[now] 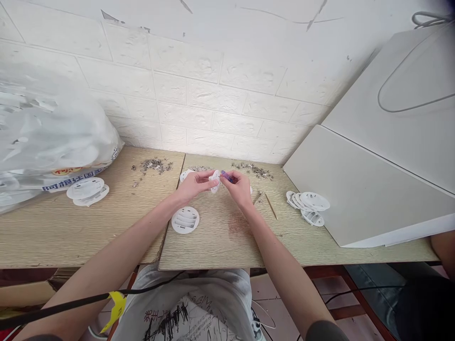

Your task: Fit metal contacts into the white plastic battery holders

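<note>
Near the back of the wooden table, my left hand [195, 185] pinches a small white plastic part [215, 181]. Close on its right, my right hand [237, 185] is closed on a small purple-blue item [226, 176], its tip at the white part. A round white plastic disc with slots [185, 220] lies below my left hand. Another white disc [184, 175] is partly hidden behind that hand. Small metal pieces [253, 169] are scattered behind my right hand. A thin wooden stick [270, 206] lies to the right of it.
A large plastic bag [53, 137] of white parts stands at the left, with white discs [87, 190] before it. More metal bits [155, 165] lie back left. Stacked white discs [308, 202] sit by a big pale panel [384, 189] at right. A person's arm [443, 251] shows far right.
</note>
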`<state>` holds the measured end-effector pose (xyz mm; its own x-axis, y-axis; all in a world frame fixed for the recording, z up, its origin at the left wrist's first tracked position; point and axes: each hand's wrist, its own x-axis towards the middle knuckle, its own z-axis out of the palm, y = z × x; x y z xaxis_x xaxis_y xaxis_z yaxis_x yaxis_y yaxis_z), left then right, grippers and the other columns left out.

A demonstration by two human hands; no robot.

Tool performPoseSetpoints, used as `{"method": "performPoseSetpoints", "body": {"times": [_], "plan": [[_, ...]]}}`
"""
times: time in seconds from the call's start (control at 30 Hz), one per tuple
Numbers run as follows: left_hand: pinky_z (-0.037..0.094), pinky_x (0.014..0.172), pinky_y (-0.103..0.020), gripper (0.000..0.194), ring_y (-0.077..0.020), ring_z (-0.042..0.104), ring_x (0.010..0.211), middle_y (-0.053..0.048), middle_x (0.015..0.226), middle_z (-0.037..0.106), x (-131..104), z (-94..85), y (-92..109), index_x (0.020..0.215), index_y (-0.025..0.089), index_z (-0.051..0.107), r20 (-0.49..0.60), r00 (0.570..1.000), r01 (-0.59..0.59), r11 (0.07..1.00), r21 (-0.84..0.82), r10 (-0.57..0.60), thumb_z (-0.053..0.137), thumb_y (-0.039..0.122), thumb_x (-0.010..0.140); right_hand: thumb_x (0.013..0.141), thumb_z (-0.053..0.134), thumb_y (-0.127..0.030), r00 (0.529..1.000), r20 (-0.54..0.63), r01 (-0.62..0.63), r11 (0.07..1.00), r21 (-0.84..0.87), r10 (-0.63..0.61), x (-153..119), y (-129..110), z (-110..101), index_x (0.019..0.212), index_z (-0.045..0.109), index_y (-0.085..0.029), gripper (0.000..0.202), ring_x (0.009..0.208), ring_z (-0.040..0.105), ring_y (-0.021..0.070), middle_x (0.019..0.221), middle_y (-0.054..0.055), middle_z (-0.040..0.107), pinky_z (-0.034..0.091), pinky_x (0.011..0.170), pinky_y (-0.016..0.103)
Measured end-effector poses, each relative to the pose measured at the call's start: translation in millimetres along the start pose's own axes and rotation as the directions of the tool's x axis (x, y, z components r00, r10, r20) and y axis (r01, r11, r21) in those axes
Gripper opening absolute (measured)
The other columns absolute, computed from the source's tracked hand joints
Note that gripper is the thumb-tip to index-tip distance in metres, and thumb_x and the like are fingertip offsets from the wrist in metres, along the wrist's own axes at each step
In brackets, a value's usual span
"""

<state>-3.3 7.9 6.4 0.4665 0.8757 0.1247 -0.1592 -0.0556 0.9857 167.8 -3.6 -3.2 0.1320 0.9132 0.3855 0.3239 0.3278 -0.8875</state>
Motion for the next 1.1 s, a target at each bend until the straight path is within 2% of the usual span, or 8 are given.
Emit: {"method": "performPoseSetpoints", "body": {"times": [0.2,0.4,0.63,1.1], "plan": [[0.045,0.096,-0.045,0.061,-0.0307,0.055,0.114,-0.01,0.121,0.065,-0.6,1.5,-0.9,0.117,0.022,0.068,-0.013,0.999,-0.049,0.988,0.148,0.051,0.081,0.043,0.06,0.071,0.063,-0.035,1.0,0.007,-0.022,0.998,-0.065,0.023,-0.8,-0.7,0.5,0.069,0.064,-0.017,0.018,0.06,0.046,0.0124,0.065,0.0,0.059,0.036,0.057,0.026],[0.046,0.094,-0.041,0.061,-0.0292,0.054,0.116,-0.007,0.124,0.064,-1.8,2.1,-1.6,0.12,0.024,0.065,0.0,0.998,-0.057,0.98,0.192,0.059,0.079,0.041,0.063,0.071,0.063,-0.034,1.0,0.0,-0.019,0.998,-0.059,0.019,-0.5,-0.2,0.4,0.074,0.066,-0.017,0.018,0.062,0.05,0.0134,0.072,0.002,0.065,0.039,0.06,0.027],[0.047,0.09,-0.036,0.055,-0.0254,0.057,0.109,-0.004,0.12,0.066,-2.8,5.9,-1.2,0.115,0.024,0.068,-0.008,0.999,-0.047,0.98,0.194,0.05,0.079,0.041,0.064,0.069,0.065,-0.032,1.0,-0.006,-0.029,0.999,-0.035,0.029,-1.3,0.5,1.5,0.075,0.064,-0.017,0.016,0.062,0.052,0.0139,0.071,0.003,0.065,0.042,0.06,0.027],[0.045,0.095,-0.042,0.057,-0.0285,0.056,0.112,-0.008,0.122,0.064,-3.9,8.8,0.8,0.116,0.021,0.066,-0.07,0.998,0.0,0.987,0.163,0.012,0.078,0.041,0.064,0.069,0.066,-0.034,0.999,-0.019,-0.044,0.998,-0.04,0.044,-2.3,-2.5,0.6,0.074,0.067,-0.016,0.019,0.061,0.054,0.0144,0.07,0.003,0.066,0.042,0.06,0.028]]}}
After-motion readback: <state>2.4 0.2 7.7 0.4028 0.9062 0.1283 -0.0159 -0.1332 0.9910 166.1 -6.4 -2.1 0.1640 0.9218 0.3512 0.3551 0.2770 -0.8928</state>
